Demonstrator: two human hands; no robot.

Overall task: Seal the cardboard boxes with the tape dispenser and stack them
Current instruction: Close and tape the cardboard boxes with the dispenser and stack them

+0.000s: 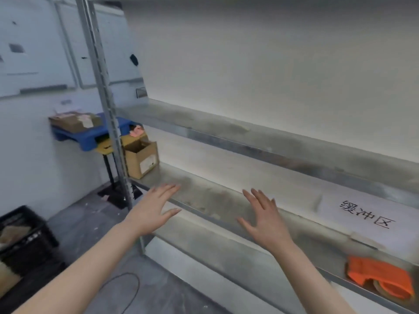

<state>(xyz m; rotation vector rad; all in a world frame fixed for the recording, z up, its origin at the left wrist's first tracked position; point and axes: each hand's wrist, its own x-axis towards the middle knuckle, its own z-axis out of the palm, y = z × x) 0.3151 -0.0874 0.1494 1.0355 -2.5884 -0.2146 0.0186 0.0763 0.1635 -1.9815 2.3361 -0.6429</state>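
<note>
We look down at a metal shelf [226, 200] with both arms stretched toward it. Our left hand [154, 211] is held flat over the front edge of the shelf, fingers straight and slightly spread, thumb out to the side. Our right hand [264, 219] is beside it in the same pose, over the dusty shelf board. The grip of each is slack and wide, with nothing in it; we cannot tell whether either palm touches the metal.

The tape dispenser [381, 277] – orange, with a roll of clear tape in it – lies on the same shelf, well apart from our right hand, at the lower right corner of the view. Between it and that hand a white paper sheet [367, 214] with three black printed characters lies flat on the board.

A cardboard box [140, 158] with its top flaps up and a white label on its side seems to stand at the far left end of the shelf, just behind the grey upright post [102, 98]. Beyond the post a blue pallet [90, 134] carries flattened cardboard [72, 122], and something pink [137, 131] lies near the box – too blurred to name.

A black crate [25, 236] stands on the grey floor [90, 223] at the left, and a thin dark cable [131, 288] curls near our left forearm
</note>
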